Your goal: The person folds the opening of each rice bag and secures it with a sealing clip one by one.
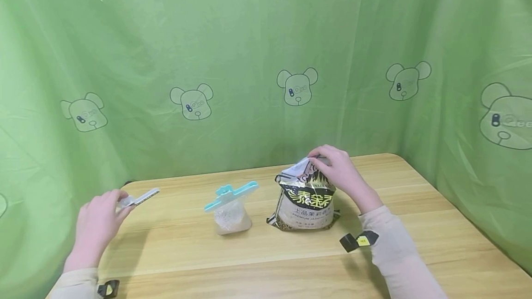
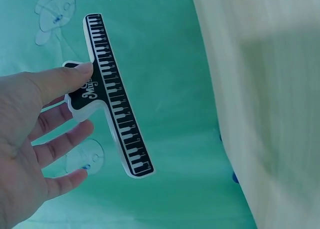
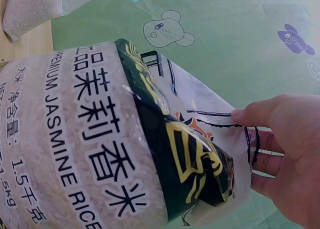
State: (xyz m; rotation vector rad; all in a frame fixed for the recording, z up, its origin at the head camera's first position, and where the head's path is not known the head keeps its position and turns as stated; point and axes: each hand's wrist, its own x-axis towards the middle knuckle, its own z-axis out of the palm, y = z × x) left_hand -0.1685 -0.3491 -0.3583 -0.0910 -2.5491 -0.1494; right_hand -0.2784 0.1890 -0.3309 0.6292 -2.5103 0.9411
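My left hand (image 1: 99,218) pinches a bag clip (image 2: 114,89) by its tab, thumb on the front face. The clip has a long black bar printed with white piano keys and is held above the left side of the table. At the right, my right hand (image 1: 335,170) grips the folded top of a rice bag (image 1: 306,216), which stands upright on the table. In the right wrist view the thumb (image 3: 245,116) presses on the bag's white upper flap (image 3: 200,99), with the other fingers behind it. The bag's lettering reads premium jasmine rice.
A small clear bag of rice (image 1: 232,220), closed along its top by a turquoise clip (image 1: 232,196), stands left of the large bag on the wooden table (image 1: 187,262). Green curtains (image 1: 249,36) with printed bear heads hang behind the table and at both sides.
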